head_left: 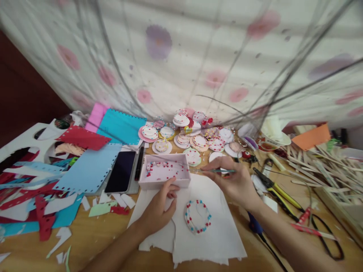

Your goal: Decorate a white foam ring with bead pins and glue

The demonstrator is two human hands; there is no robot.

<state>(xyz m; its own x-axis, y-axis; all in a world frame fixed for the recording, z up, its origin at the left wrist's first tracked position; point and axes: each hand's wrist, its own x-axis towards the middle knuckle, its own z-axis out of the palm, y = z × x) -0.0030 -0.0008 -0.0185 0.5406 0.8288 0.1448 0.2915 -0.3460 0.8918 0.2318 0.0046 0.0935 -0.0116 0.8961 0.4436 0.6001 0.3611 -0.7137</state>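
A small white box with red, blue and pale beads scattered inside stands in the middle of the table. At its front wall rests my left hand, its index fingertip over the rim, thumb apart, holding nothing. To the right of the box, my right hand pinches a slim teal tool, held level, its thin tip pointing left to the box's side. What kind of tool it is I cannot tell. Below, a ring of red, blue and white beads lies on white paper.
Round beaded paper pieces crowd the back. Left are a phone, a black pen, coloured sheets and scraps. Yellow-black pliers, scissors, a blue-handled corded tool and wooden sticks lie right.
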